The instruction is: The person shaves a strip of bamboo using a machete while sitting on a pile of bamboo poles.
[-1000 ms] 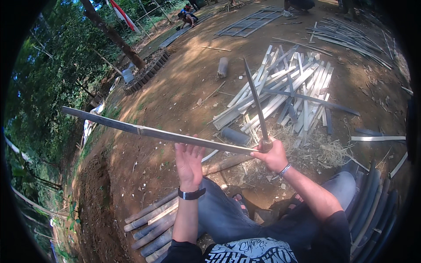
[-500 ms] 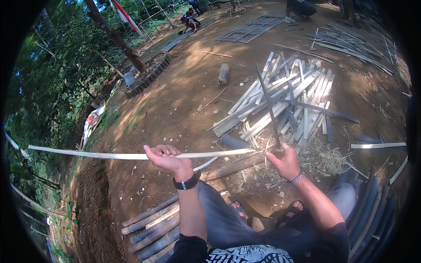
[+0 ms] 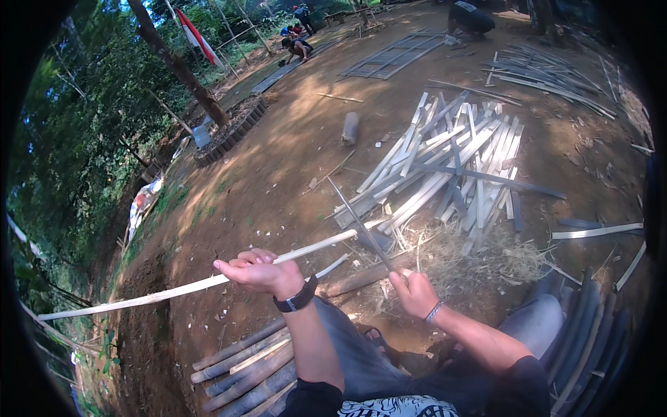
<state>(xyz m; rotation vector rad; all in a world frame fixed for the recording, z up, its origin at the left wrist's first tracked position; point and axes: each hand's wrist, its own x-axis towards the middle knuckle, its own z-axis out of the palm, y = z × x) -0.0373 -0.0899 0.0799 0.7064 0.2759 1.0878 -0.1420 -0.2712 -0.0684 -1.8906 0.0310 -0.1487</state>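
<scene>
A long, pale split bamboo strip (image 3: pixel 177 290) slants across in front of me, its left end lower than its right. My left hand (image 3: pixel 260 274), palm up with a dark watch at the wrist, is closed around it. In my right hand (image 3: pixel 418 293) is the handle of a long-bladed knife (image 3: pixel 361 226). Its blade points up and to the left and crosses the strip near the right end; whether they touch, I cannot tell. Under the blade lies a log (image 3: pixel 358 280) on the ground, beside a heap of curly shavings (image 3: pixel 504 260).
Ahead to the right lies a big pile of split bamboo strips (image 3: pixel 445 187). Bamboo poles (image 3: pixel 246 368) lie at my left, and dark poles (image 3: pixel 587 340) at my right. Farther off are a slatted frame (image 3: pixel 392 55), a short log piece (image 3: pixel 350 128) and a crouching person (image 3: pixel 299 48).
My right hand has moved left and down, and the blade has tipped leftward across the strip. The strip's left end has dropped while its right end has risen slightly.
</scene>
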